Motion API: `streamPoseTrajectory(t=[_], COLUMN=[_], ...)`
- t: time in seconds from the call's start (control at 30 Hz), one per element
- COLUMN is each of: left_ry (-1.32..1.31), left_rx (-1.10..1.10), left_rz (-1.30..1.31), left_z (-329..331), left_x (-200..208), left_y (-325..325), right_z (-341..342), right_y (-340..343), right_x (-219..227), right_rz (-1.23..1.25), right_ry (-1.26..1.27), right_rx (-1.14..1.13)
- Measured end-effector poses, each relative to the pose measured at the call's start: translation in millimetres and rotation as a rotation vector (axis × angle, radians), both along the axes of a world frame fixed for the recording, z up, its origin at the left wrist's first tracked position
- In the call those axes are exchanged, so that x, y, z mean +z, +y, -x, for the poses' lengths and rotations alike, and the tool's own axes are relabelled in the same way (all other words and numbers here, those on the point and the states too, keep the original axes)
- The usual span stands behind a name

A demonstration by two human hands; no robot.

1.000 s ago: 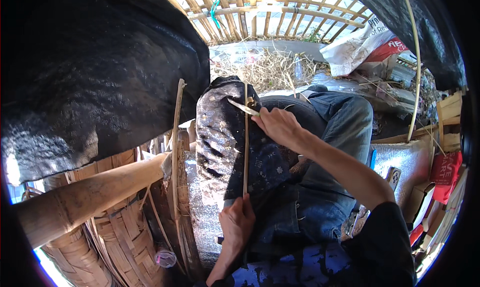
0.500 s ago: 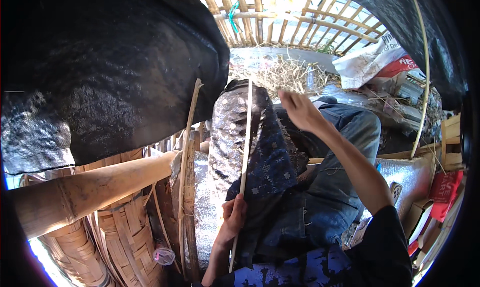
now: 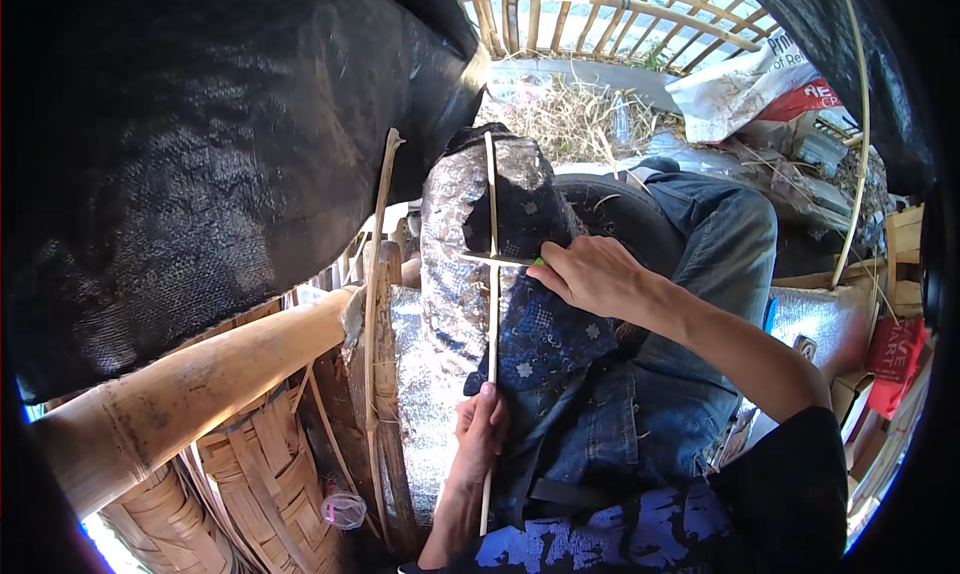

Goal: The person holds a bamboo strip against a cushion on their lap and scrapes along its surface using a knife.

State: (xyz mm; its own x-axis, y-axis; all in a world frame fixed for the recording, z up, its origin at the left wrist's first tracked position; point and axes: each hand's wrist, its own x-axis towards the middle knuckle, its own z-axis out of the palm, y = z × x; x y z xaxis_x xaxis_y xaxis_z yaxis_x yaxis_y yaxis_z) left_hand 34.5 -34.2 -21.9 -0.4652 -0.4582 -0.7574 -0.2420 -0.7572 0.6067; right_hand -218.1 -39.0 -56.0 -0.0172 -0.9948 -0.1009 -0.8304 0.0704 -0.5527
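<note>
A long, thin, pale bamboo strip (image 3: 493,324) runs lengthwise over a dark patterned cloth (image 3: 545,339) draped across my left leg. Near the strip's lower part, my left hand (image 3: 482,424) is closed around it, thumb on top. My right hand (image 3: 598,277) is closed on a knife, with a bit of green handle showing at the fingers. Its narrow blade (image 3: 505,262) lies crosswise against the strip, above the left hand. The rest of the handle is hidden in my fist.
A thick bamboo pole (image 3: 210,389) juts in from the left, above woven bamboo baskets (image 3: 255,474). Another strip (image 3: 376,284) stands beside my left leg. Black sheeting (image 3: 220,164) hangs at upper left. Shavings (image 3: 580,124) and a white-and-red sack (image 3: 735,99) lie ahead.
My right hand has come down and left from beside the cloth, and the knife blade now meets the strip. The left hand still grips the strip.
</note>
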Motion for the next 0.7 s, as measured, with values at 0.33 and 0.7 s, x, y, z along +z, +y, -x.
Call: streamPoseTrajectory(t=[0.33,0.7], left_ry=[-0.024,-0.413], left_rx=[0.003,-0.343], left_rz=[0.124,0.728], left_z=[-3.3,33.4], left_x=[5.2,24.1], left_y=[10.7,6.9], right_z=[34.8,68.9], right_y=[-56.8,-31.1], right_x=[-32.2,-12.4], right_rz=[-0.159,-0.165], right_ry=[0.111,-0.409], right_rx=[-0.082,-0.289])
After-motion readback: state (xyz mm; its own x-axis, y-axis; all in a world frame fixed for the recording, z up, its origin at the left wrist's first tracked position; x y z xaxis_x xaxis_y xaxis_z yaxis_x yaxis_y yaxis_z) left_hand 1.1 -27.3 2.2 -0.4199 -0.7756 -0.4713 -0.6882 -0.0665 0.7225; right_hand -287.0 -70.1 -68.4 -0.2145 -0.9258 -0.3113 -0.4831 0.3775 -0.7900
